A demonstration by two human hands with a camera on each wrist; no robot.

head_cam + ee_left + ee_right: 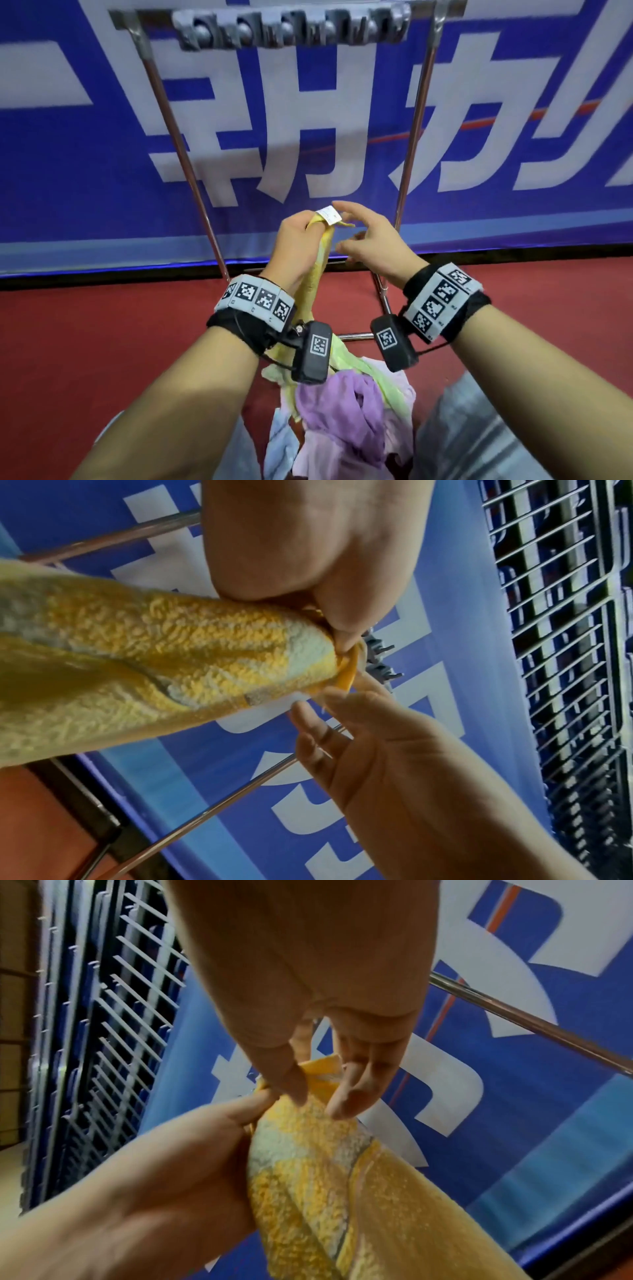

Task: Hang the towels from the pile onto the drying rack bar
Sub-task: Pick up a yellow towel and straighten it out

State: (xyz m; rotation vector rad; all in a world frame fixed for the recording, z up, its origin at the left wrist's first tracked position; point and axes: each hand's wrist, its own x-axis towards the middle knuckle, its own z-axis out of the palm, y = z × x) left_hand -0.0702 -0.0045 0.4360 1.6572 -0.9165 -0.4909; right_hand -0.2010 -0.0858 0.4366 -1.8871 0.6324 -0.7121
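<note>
**Item: yellow towel, lifted from pile**

Yellow towel: soft terry, likely light and limp. Left hand pinches its top corner by the label, above the pile. Right hand, fingers loosely spread, touches the hem. Best grasped at adjacent corners. Rack bar overhead.

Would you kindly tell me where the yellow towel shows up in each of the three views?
Head: yellow towel at centre, hanging from the left hand.
Left wrist: fills the left half.
Right wrist: lower centre to right.
Shared landmark: the blue banner behind it.
</note>
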